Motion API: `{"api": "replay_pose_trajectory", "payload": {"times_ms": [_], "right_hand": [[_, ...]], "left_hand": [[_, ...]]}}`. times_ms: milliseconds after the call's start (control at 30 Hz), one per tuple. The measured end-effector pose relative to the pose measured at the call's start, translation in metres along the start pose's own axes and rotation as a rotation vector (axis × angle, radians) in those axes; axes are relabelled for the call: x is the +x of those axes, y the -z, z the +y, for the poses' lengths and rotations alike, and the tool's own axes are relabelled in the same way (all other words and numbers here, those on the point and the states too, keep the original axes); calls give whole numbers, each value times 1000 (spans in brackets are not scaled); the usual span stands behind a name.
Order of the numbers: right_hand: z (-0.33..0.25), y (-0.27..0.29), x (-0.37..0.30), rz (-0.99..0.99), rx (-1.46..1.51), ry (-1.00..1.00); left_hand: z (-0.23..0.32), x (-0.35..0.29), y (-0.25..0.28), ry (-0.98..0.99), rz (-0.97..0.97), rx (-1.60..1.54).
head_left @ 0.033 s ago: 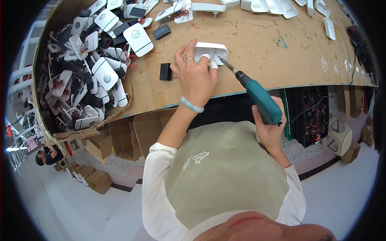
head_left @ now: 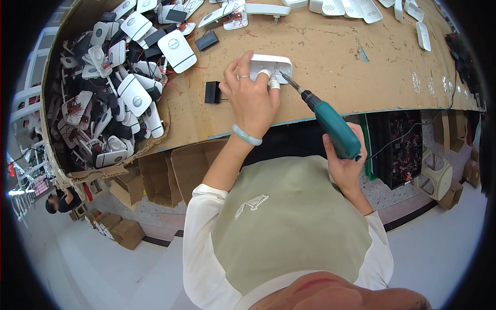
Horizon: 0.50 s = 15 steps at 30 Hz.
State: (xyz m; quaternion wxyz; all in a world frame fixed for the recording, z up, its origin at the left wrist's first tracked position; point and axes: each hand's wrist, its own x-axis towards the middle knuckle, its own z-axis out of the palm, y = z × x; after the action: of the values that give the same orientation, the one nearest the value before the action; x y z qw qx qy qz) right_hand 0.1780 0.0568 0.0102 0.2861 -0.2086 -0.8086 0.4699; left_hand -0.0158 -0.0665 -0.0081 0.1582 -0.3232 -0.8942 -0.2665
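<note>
My left hand (head_left: pixel 253 101) steadies a white plastic housing (head_left: pixel 283 63) lying on the cardboard-covered bench. Two of its fingers wear white finger covers and press inside the shell; the others rest at its left side. My right hand (head_left: pixel 342 168) is wrapped round the rear of a teal electric screwdriver (head_left: pixel 333 126). The driver tilts down to the left, its bit reaching into the housing's right part by my covered fingertips. Whether a screw sits under the tip is too small to tell. A small black block (head_left: pixel 212 92) with thin wires lies left of my left hand.
A big cardboard box (head_left: pixel 116 168) at the left holds many white device covers (head_left: pixel 177 50) with red wires. More white shells (head_left: pixel 356 9) lie along the bench's far side. A dark cord (head_left: pixel 408 137) runs off to the right. Below right stands a plastic stool (head_left: pixel 435 175).
The rear of the screwdriver and my right hand have shifted very slightly left. The bit stays in the housing, and my left hand has kept its place.
</note>
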Motion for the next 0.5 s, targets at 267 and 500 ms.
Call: {"api": "replay_pose_trajectory", "payload": {"times_ms": [267,500], "right_hand": [[8,-12,9,-3,-55,29],[11,-12,12,-30,-71,44]], "left_hand": [[4,3,2,18,-58,53],[7,6,1,26,-74,91]]}}
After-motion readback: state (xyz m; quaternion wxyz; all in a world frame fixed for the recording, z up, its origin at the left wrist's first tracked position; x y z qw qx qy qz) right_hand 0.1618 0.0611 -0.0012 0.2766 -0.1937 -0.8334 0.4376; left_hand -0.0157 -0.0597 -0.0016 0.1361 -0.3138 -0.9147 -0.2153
